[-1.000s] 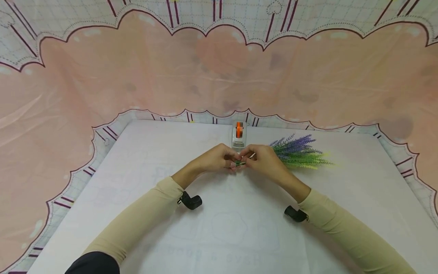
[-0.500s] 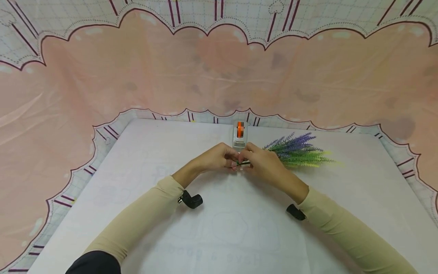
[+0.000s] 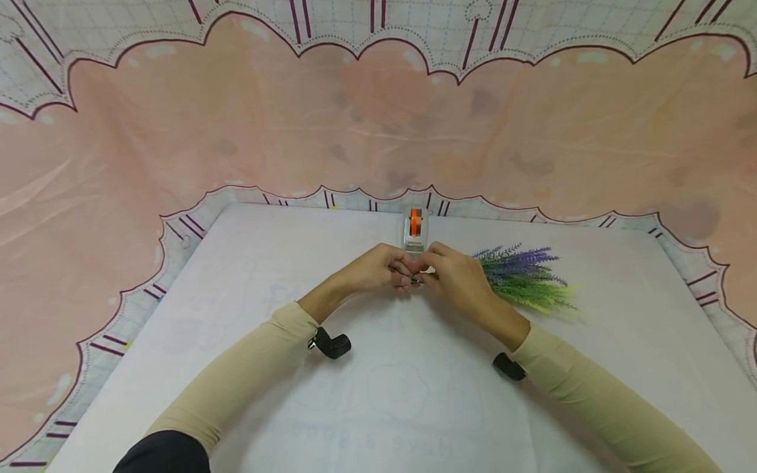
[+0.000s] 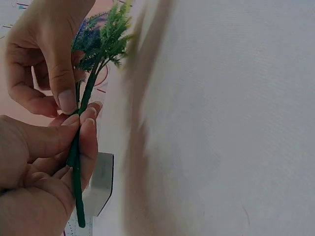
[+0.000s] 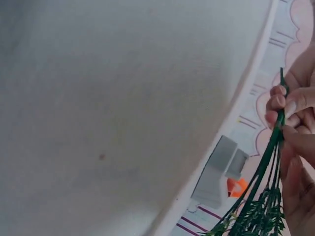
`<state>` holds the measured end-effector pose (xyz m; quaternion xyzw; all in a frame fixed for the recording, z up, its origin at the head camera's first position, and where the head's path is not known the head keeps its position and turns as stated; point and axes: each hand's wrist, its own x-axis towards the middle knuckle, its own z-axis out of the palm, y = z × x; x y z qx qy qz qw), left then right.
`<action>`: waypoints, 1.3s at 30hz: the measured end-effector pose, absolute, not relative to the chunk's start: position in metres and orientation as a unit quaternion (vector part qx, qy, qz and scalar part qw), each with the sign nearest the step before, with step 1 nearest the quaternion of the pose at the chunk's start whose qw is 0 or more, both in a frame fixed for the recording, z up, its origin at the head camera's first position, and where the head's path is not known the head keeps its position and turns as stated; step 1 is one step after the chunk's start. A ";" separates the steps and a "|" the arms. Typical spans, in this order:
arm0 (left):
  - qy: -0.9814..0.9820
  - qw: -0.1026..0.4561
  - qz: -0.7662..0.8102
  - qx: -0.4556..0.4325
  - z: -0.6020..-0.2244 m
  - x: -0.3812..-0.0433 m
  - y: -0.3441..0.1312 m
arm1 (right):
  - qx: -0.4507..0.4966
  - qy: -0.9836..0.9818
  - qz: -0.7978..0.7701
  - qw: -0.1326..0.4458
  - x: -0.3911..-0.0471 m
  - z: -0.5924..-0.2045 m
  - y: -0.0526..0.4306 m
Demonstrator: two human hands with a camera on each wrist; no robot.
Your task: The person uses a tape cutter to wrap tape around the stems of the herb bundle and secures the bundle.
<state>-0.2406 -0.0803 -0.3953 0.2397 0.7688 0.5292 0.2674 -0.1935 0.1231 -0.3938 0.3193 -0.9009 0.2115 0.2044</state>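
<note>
In the head view my left hand and right hand meet above the white table. My left thumb and fingers pinch the green stems of a bunch of artificial lavender, as the left wrist view shows, with a bare stem end poking out below. Right beside that grip, my right thumb and fingertips pinch the stems closer to the flowers. Purple and yellow-green heads fan out to the right, past my right hand. Close behind both hands stands a clear tape dispenser with an orange core.
The white tabletop carries faint printed marks. A patterned peach cloth with scalloped borders lies beyond the table's back edge. Black wrist cameras hang at both sleeve cuffs.
The flower heads swing left a little, then back right and lower toward the near side. My right fingers shift along the stems, while my left hand stays almost in place.
</note>
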 end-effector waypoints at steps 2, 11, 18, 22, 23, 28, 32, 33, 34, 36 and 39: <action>0.768 0.264 0.532 0.239 -0.395 -0.241 -0.081 | 0.324 -0.899 0.201 0.214 -0.195 -0.393 0.123; 0.765 0.267 0.539 0.230 -0.396 -0.244 -0.087 | 0.397 -0.884 0.137 0.205 -0.201 -0.387 0.134; 0.751 0.284 0.553 0.221 -0.397 -0.245 -0.089 | 0.402 -0.892 0.109 0.177 -0.201 -0.385 0.141; 0.750 0.279 0.552 0.236 -0.398 -0.243 -0.088 | 0.389 -0.901 0.115 0.156 -0.200 -0.386 0.142; 0.752 0.275 0.549 0.241 -0.398 -0.242 -0.088 | 0.386 -0.902 0.119 0.151 -0.200 -0.386 0.142; 0.767 0.257 0.524 0.268 -0.397 -0.241 -0.087 | 0.380 -0.907 0.130 0.125 -0.201 -0.386 0.143; 0.779 0.247 0.510 0.268 -0.399 -0.241 -0.088 | 0.371 -0.913 0.130 0.111 -0.201 -0.385 0.142; 0.782 0.245 0.508 0.267 -0.400 -0.242 -0.088 | 0.368 -0.914 0.129 0.110 -0.201 -0.385 0.142; 0.784 0.242 0.506 0.266 -0.400 -0.242 -0.088 | 0.365 -0.916 0.130 0.108 -0.201 -0.384 0.142; 0.788 0.236 0.503 0.265 -0.401 -0.242 -0.088 | 0.361 -0.917 0.131 0.106 -0.202 -0.384 0.142; 0.802 0.214 0.485 0.276 -0.401 -0.241 -0.088 | 0.361 -0.918 0.130 0.102 -0.203 -0.384 0.142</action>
